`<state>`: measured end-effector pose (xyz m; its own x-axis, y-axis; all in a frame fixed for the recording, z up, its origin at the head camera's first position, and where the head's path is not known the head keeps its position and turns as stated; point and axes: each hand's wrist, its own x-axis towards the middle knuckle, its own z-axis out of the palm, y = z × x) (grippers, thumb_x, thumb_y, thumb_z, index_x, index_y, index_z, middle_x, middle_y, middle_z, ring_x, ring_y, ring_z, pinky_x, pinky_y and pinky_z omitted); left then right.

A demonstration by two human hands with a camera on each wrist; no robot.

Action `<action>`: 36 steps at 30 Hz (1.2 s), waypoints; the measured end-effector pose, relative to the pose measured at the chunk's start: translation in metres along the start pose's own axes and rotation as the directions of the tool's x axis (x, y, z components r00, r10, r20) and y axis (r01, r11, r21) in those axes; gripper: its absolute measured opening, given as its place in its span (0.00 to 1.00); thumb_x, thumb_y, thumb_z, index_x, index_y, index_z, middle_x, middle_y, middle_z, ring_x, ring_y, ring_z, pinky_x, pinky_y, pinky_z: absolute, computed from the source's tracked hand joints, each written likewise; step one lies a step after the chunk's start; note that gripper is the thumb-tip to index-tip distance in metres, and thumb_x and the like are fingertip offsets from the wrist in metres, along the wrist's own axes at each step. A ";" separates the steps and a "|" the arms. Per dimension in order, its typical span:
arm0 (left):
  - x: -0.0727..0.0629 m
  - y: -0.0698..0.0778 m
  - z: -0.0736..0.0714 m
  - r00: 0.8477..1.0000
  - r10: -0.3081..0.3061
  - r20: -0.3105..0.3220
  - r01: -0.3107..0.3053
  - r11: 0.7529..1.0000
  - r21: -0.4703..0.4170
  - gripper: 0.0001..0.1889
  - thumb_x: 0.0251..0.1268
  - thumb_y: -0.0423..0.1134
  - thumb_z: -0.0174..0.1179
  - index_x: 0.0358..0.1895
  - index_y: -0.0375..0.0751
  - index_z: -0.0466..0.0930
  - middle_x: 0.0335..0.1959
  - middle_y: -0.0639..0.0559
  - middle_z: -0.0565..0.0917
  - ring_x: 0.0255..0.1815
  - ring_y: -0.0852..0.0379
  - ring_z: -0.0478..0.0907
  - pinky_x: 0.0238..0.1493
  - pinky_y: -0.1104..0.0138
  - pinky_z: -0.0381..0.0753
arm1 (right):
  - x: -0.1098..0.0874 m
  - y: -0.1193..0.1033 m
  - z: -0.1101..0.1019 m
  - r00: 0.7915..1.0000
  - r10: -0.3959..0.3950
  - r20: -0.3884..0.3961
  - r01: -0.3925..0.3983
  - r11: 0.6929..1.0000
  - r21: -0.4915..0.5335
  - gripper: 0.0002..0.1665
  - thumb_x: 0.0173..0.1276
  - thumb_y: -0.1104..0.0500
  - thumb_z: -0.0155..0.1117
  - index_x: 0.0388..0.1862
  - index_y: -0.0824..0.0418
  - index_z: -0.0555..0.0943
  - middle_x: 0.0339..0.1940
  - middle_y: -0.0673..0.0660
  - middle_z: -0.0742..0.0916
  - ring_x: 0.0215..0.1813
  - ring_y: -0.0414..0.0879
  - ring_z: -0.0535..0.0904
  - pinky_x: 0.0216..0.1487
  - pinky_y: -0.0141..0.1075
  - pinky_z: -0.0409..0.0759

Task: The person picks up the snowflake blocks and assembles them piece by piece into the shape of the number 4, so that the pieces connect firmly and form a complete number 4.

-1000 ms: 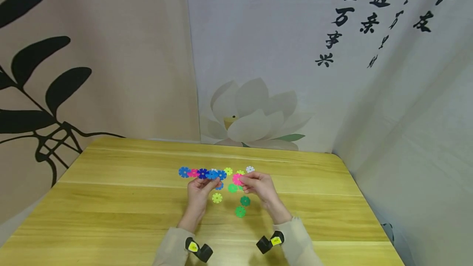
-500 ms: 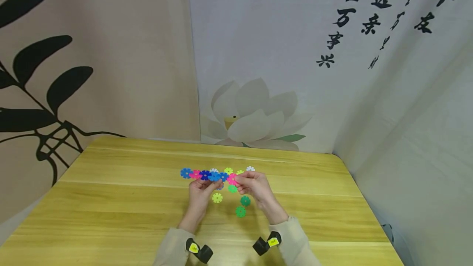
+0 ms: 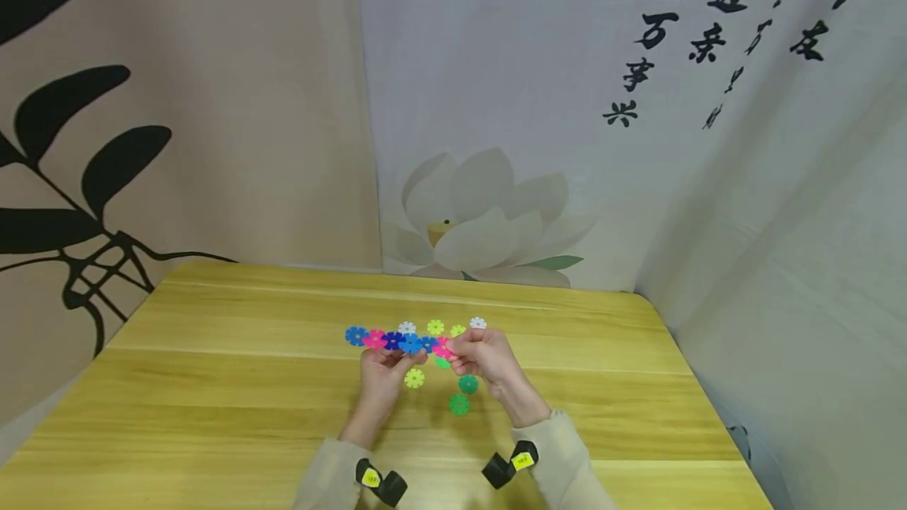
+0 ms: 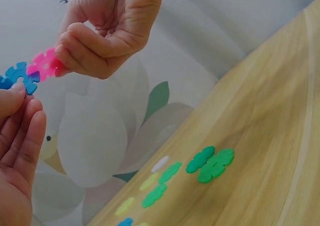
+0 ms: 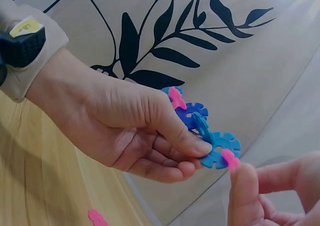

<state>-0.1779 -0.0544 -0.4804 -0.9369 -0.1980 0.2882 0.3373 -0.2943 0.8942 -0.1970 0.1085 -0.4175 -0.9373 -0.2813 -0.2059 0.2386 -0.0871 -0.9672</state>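
My left hand (image 3: 380, 380) holds up a chain of interlocking snowflake discs, pinching it near its right end between thumb and fingers. Blue, pink and dark blue discs (image 3: 393, 340) make up this chain. A pink snowflake disc (image 4: 44, 64) is pinched in my right hand (image 3: 491, 360). Its edge meets the end blue disc (image 5: 220, 148); in the right wrist view the two stand at an angle to each other. How deep the slots engage, I cannot tell. My right fingertips (image 5: 244, 178) cover part of the pink disc.
Loose discs lie on the wooden table (image 3: 234, 384) beneath and beyond the hands: white (image 3: 478, 323), yellow (image 3: 435, 327), and green ones (image 3: 459, 404) nearer the front. A pink disc (image 5: 97, 217) shows low in the right wrist view. Printed curtains hang behind the table.
My right hand has moved left, bringing the pink disc from apart to touching the chain's right end. The left hand has stayed nearly in place, the chain lowering slightly.
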 end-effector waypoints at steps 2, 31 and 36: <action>0.000 0.001 0.001 1.000 -0.009 -0.007 0.009 1.000 0.004 0.07 0.50 0.18 0.62 0.25 0.14 0.74 0.19 0.56 0.83 0.24 0.61 0.83 0.34 0.67 0.84 | 0.000 0.000 0.000 1.000 -0.002 0.000 0.002 1.000 0.004 0.08 0.61 0.70 0.62 0.23 0.64 0.76 0.15 0.51 0.81 0.16 0.36 0.77 0.21 0.25 0.79; 0.007 0.001 -0.007 0.992 -0.096 -0.087 0.084 0.988 -0.129 0.12 0.53 0.19 0.61 0.23 0.40 0.82 0.21 0.54 0.84 0.23 0.60 0.83 0.36 0.67 0.84 | 0.020 0.079 -0.055 0.981 -0.186 0.050 0.173 0.738 -0.652 0.15 0.53 0.71 0.69 0.40 0.71 0.80 0.39 0.60 0.84 0.42 0.51 0.77 0.44 0.37 0.78; 0.007 0.001 -0.008 0.993 -0.089 -0.077 0.079 0.989 -0.125 0.13 0.54 0.19 0.60 0.23 0.43 0.82 0.21 0.54 0.84 0.23 0.61 0.82 0.35 0.68 0.84 | 0.020 0.076 -0.055 0.980 -0.166 0.108 0.193 0.680 -0.707 0.16 0.50 0.72 0.71 0.39 0.70 0.80 0.37 0.58 0.81 0.40 0.49 0.75 0.42 0.34 0.77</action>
<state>-0.1837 -0.0636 -0.4803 -0.9532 -0.2428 0.1800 0.2712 -0.4236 0.8643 -0.2112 0.1488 -0.5036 -0.9307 -0.3648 -0.0252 -0.1984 0.5618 -0.8031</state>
